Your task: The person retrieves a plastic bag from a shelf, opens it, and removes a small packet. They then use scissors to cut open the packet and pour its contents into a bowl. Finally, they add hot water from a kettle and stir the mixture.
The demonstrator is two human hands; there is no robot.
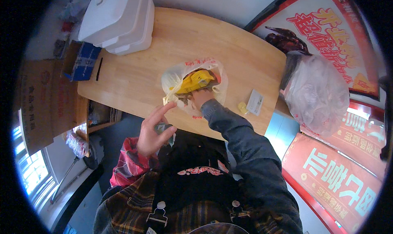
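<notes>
A translucent white plastic carrier bag (221, 94) with red print lies with its mouth spread on the wooden table (190, 34). Inside it is a yellow packet (196, 81), with some red and brown items partly hidden around it. My right hand (202, 97) reaches into the bag below the packet; its fingers are hidden, so I cannot tell what they hold. At the bag's near left edge my left hand (156, 128) is raised, thumb and fingers apart. A small dark greenish thing shows behind its palm, too unclear to name.
White foam boxes (118, 22) stand at the far left, near a blue carton (83, 62) and a black stick (99, 69). A printed card (254, 102) and a small yellow item (243, 107) lie to the right. A bulky plastic bag (317, 94) sits beyond the right edge.
</notes>
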